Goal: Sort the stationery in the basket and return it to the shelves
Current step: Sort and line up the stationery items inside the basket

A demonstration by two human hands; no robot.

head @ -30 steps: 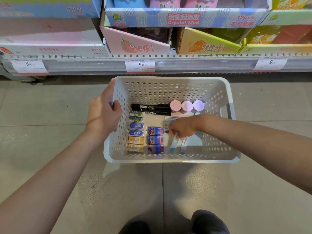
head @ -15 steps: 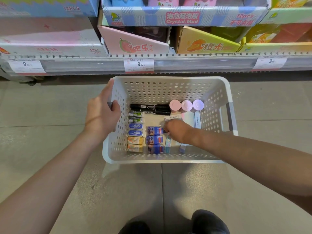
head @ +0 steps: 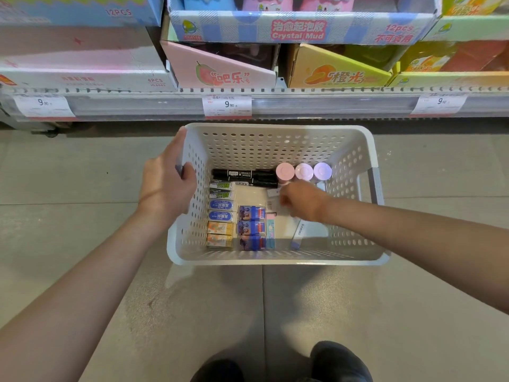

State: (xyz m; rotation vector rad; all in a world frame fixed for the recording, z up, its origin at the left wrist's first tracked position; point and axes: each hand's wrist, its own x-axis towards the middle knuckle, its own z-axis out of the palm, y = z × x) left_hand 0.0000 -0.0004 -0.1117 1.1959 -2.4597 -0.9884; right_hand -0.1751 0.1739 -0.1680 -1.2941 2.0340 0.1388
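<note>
Stationery fills the white perforated basket (head: pixel 275 144) at mid-frame, held above the grey floor (head: pixel 68 175) below the shelf (head: pixel 165 104) of display boxes: black markers (head: pixel 248 176) and three round pastel caps (head: pixel 303 171) along the far side, and rows of small eraser packs (head: pixel 221 215) at the left. The left hand (head: pixel 165 186) grips the basket's left rim, thumb curled inside. The right hand (head: pixel 300 199) reaches in at centre, fingers curled down onto a white barcoded pack (head: pixel 272 198); whether it actually pinches it I cannot tell.
</note>
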